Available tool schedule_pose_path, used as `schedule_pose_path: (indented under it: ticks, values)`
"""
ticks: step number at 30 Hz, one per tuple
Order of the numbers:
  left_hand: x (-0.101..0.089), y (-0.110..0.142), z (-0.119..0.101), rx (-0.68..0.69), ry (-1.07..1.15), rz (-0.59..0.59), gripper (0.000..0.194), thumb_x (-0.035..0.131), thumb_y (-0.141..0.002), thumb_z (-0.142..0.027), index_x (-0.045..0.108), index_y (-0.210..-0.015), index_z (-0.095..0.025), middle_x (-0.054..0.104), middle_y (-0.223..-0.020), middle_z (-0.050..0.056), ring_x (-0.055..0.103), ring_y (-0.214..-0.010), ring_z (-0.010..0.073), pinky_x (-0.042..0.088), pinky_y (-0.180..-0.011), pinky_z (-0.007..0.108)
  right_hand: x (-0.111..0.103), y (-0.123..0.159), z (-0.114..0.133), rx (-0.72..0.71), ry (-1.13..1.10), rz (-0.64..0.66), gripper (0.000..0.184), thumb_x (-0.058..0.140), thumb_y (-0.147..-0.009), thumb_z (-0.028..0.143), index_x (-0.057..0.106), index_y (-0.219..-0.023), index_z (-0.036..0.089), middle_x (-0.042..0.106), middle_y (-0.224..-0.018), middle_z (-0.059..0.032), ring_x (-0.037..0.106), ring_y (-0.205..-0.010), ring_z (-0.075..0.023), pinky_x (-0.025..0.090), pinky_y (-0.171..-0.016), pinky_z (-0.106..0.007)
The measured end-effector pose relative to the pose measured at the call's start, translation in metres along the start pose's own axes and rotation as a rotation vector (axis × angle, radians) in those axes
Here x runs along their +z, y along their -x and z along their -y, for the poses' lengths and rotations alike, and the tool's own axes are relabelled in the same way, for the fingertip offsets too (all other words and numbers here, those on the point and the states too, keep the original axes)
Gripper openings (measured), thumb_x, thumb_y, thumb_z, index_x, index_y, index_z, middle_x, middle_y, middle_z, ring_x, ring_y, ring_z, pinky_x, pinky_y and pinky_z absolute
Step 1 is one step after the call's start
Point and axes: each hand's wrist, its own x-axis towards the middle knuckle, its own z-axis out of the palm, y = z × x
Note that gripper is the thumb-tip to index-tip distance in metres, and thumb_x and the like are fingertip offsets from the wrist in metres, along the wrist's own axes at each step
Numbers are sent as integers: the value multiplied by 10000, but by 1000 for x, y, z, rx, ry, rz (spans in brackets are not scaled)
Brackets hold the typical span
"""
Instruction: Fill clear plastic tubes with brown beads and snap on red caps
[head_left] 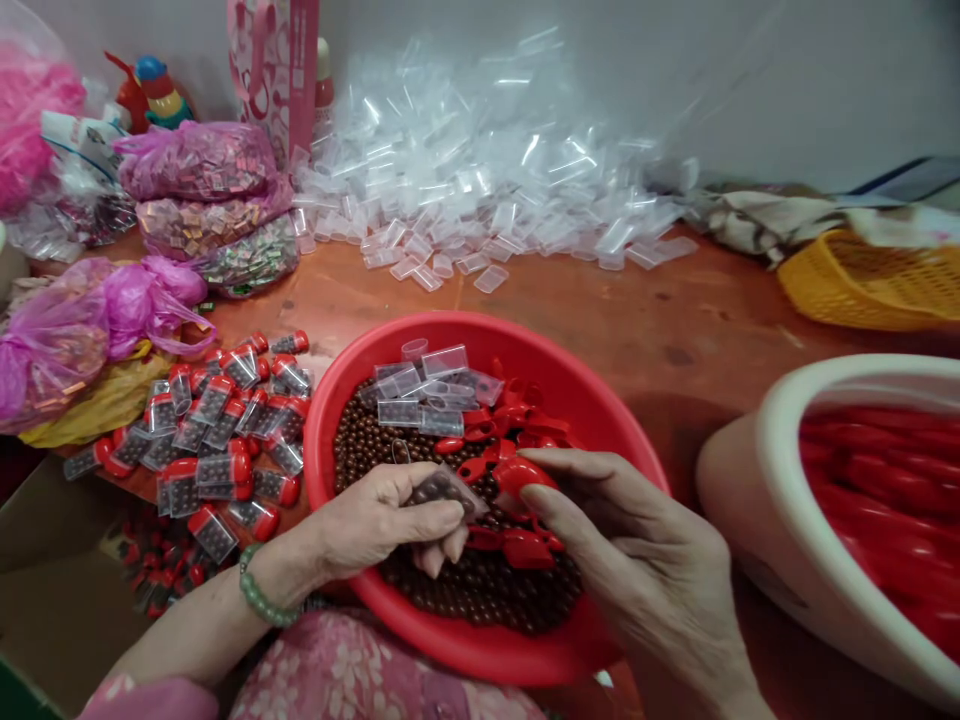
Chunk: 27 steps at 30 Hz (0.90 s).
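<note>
My left hand [401, 515] is closed around a small clear plastic case [450, 488] with dark brown balls inside. Close beside its end, my right hand [637, 550] pinches a red plastic cap [523, 476] between thumb and fingers. Both hands are over a red basin [480, 322]. Brown balls [480, 598] cover much of the basin's inside. On top of them lie several clear cases [399, 412] towards the back and more red caps [529, 545] to the right.
Filled, red-capped cases [225, 470] are heaped left of the basin. A large pile of clear cases [480, 190] lies against the wall. To the right stand a white tub [772, 440] of red parts and a yellow basket [862, 290]. Pink bags [202, 165] sit back left.
</note>
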Motion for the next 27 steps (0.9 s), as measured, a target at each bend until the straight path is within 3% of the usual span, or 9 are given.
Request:
schedule_pose_path:
  ticks: [4, 9, 13, 19, 27]
  values:
    - [11, 5, -4, 15, -129, 34, 422, 637, -819, -520, 568, -964, -129, 576, -739, 5, 516, -568, 62, 420, -568, 195, 2, 8, 8, 6, -38, -23, 161, 706, -807, 321, 704, -961, 274, 734, -837, 3, 691, -729, -140, 563, -668, -225]
    - [23, 9, -4, 94, -265, -57, 227, 585, -869, -356, 537, -926, -142, 555, -791, 8, 518, -693, 89, 433, -687, 230, 12, 14, 21, -11, -57, -56, 117, 706, -806, 285, 714, -922, 272, 731, -855, 13, 693, -752, -134, 570, -707, -227]
    - [26, 9, -1, 134, -326, -73, 103, 537, -878, -251, 519, -900, -152, 531, -773, -3, 493, -697, 95, 418, -686, 236, 18, 17, 17, -135, -9, -61, 153, 699, -808, 205, 705, -947, 269, 717, -869, 13, 681, -776, -139, 574, -726, -252]
    - [26, 7, 2, 114, -337, -70, 98, 495, -887, -257, 492, -876, -159, 514, -751, -3, 475, -667, 100, 405, -644, 238, 14, 21, 7, -222, 58, -58, 222, 687, -808, 131, 691, -977, 276, 705, -860, 4, 670, -761, -154, 588, -710, -301]
    - [23, 6, 2, 94, -640, -100, 61, 487, -885, -230, 484, -858, -175, 507, -746, -25, 434, -655, 102, 354, -619, 245, 4, 21, 3, -324, 245, 59, 260, 637, -829, 91, 679, -987, 294, 710, -874, 4, 678, -744, -182, 585, -664, -331]
